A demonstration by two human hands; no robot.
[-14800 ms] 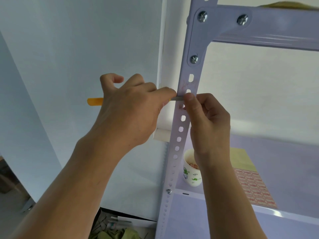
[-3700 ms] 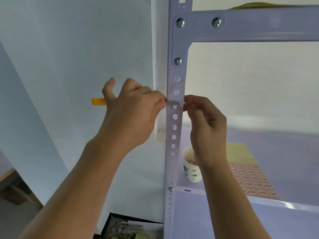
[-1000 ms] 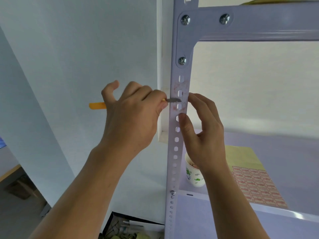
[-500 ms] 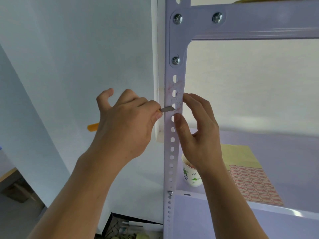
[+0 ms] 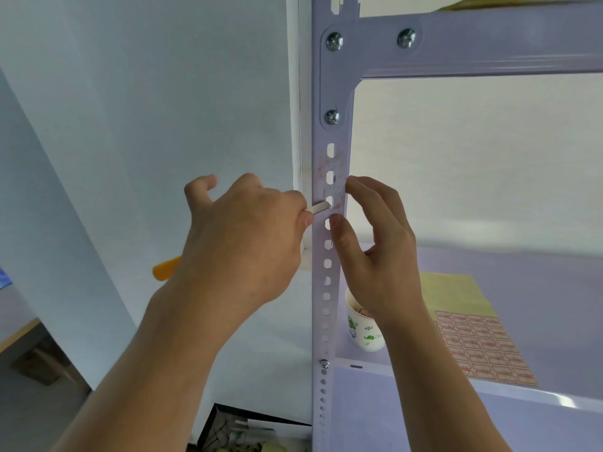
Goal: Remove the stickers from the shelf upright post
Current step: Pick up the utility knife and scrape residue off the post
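The pale perforated upright post [image 5: 328, 288] runs down the middle of the view. Faint reddish sticker remnants [image 5: 336, 164] and a pale sticker outline [image 5: 337, 197] sit on it near the slots. My left hand [image 5: 241, 236] grips a scraper with an orange handle [image 5: 166, 268]; its metal blade [image 5: 320, 208] touches the post at the sticker outline. My right hand [image 5: 375, 249] is at the post's right edge, thumb tip against the post front just below the blade, fingers loosely spread behind.
A patterned paper cup [image 5: 363, 327] stands on the lower shelf [image 5: 489, 419], beside a yellow sheet [image 5: 453, 295] and a sheet of red stickers [image 5: 483, 347]. The upper shelf beam [image 5: 489, 44] is bolted overhead. A bin with clutter [image 5: 248, 432] sits below left.
The scraper handle has tilted lower since half a second ago, with the blade still at the same slot. My right hand moved from pinching near the blade to resting with its thumb on the post.
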